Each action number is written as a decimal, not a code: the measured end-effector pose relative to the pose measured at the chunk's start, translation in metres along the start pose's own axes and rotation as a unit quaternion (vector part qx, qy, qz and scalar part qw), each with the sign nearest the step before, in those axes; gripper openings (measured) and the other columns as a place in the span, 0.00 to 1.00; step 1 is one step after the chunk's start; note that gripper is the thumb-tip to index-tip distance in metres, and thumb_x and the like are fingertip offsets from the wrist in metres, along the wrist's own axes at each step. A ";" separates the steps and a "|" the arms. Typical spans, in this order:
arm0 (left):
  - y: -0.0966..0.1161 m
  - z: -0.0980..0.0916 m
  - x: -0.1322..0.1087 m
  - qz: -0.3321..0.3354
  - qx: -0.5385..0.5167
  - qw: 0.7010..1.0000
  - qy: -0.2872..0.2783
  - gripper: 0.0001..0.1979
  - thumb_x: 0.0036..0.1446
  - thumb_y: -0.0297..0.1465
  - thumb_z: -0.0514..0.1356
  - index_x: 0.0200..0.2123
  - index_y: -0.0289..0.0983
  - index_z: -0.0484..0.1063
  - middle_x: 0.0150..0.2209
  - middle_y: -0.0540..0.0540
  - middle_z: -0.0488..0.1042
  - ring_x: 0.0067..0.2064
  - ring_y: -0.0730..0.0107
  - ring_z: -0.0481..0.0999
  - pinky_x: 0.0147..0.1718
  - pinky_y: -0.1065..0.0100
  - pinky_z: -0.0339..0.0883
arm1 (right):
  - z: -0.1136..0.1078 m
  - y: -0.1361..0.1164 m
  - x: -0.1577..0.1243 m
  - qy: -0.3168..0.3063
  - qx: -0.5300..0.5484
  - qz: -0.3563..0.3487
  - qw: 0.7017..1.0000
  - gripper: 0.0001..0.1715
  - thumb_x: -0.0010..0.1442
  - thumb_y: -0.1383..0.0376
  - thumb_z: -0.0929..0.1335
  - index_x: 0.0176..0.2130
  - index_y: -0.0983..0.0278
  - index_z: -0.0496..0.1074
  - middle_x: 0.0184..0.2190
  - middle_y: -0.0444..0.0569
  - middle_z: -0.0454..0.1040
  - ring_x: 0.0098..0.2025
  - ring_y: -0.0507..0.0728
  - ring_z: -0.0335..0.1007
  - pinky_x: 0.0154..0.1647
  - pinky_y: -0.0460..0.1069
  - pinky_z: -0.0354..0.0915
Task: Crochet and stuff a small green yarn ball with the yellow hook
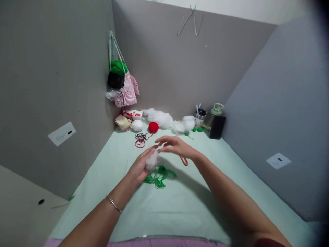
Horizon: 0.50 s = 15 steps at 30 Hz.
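Observation:
My left hand (141, 165) holds a small tuft of white fibre stuffing (152, 160) against its palm and fingers. My right hand (174, 144) hovers just beside it, fingers stretched and slightly apart, the tips close to the tuft and the left fingertips; whether they touch is hard to tell. Below both hands lies a loose tangle of green yarn (159, 178) on the pale green tabletop (159, 212). Partly hidden behind my right wrist is an orange-handled tool (184, 161), whose kind I cannot make out.
Along the back lie heaps of white stuffing (160, 118), a red yarn ball (153, 127), a white yarn ball (137, 125) and tangled dark and red yarn (141, 138). At the back right stand a pen cup (199, 120), a bottle (216, 111) and a dark phone-like slab (217, 127).

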State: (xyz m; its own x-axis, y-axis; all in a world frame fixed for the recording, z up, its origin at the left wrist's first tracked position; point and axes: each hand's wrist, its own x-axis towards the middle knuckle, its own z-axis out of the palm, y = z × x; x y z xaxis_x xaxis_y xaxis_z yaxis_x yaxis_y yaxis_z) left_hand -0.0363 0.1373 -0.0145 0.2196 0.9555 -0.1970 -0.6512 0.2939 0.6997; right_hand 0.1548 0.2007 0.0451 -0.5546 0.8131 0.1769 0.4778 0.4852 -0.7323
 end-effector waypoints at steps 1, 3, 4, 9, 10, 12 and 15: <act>0.001 -0.001 0.000 -0.001 0.005 1.000 0.002 0.17 0.54 0.38 0.76 0.40 0.35 0.76 0.31 0.51 0.76 0.25 0.80 0.71 0.21 0.78 0.64 | -0.014 0.012 0.007 0.051 -0.010 0.031 0.998 0.12 0.64 0.61 0.75 0.48 0.60 0.82 0.46 0.50 0.84 0.45 0.57 0.79 0.49 0.54 0.75; 0.005 -0.002 0.000 -0.001 0.014 1.000 0.002 0.21 0.52 0.42 0.76 0.33 0.36 0.72 0.25 0.56 0.68 0.21 0.83 0.63 0.17 0.78 0.57 | -0.046 0.037 0.023 0.142 -0.033 0.073 0.987 0.13 0.72 0.59 0.69 0.48 0.64 0.80 0.45 0.53 0.83 0.42 0.56 0.79 0.49 0.56 0.76; 0.007 -0.002 -0.001 0.002 0.017 1.000 0.001 0.23 0.51 0.45 0.76 0.31 0.37 0.69 0.23 0.58 0.64 0.20 0.83 0.60 0.17 0.78 0.55 | -0.062 0.048 0.030 0.188 -0.046 0.090 0.977 0.14 0.73 0.58 0.68 0.50 0.63 0.79 0.49 0.54 0.81 0.45 0.57 0.78 0.50 0.57 0.77; 0.006 0.001 -0.002 0.010 0.044 0.999 -0.013 0.31 0.48 0.53 0.75 0.25 0.39 0.61 0.21 0.59 0.58 0.19 0.82 0.56 0.17 0.77 0.52 | -0.120 0.091 0.059 0.304 -0.087 0.122 0.941 0.15 0.74 0.57 0.67 0.57 0.56 0.75 0.62 0.55 0.74 0.55 0.59 0.75 0.58 0.58 0.75; 0.004 0.001 -0.001 0.008 0.053 0.998 -0.013 0.31 0.47 0.53 0.75 0.24 0.39 0.61 0.20 0.59 0.58 0.19 0.82 0.57 0.18 0.76 0.53 | -0.124 0.097 0.063 0.309 -0.090 0.120 0.939 0.16 0.73 0.57 0.68 0.57 0.58 0.75 0.62 0.55 0.74 0.56 0.60 0.76 0.57 0.59 0.75; 0.002 0.001 -0.001 0.004 0.073 0.997 -0.010 0.30 0.46 0.52 0.75 0.24 0.38 0.63 0.20 0.58 0.61 0.20 0.80 0.62 0.18 0.76 0.54 | -0.126 0.107 0.070 0.312 -0.094 0.116 0.938 0.17 0.73 0.57 0.69 0.58 0.58 0.75 0.61 0.55 0.74 0.56 0.60 0.76 0.57 0.59 0.75; 0.003 -0.001 -0.002 0.002 0.101 0.995 -0.003 0.26 0.44 0.48 0.77 0.27 0.37 0.68 0.20 0.54 0.67 0.22 0.75 0.71 0.20 0.75 0.57 | -0.120 0.118 0.083 0.319 -0.098 0.101 0.937 0.16 0.73 0.57 0.69 0.57 0.59 0.75 0.61 0.55 0.74 0.55 0.60 0.76 0.57 0.59 0.76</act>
State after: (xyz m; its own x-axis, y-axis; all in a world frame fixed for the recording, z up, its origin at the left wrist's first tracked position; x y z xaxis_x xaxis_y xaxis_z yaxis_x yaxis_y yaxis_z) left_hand -0.0398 0.1359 -0.0128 0.2225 0.9561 -0.1909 -0.4933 0.2793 0.8238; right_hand 0.2467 0.3639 0.0524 0.0512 0.8912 0.4508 0.6791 0.2999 -0.6700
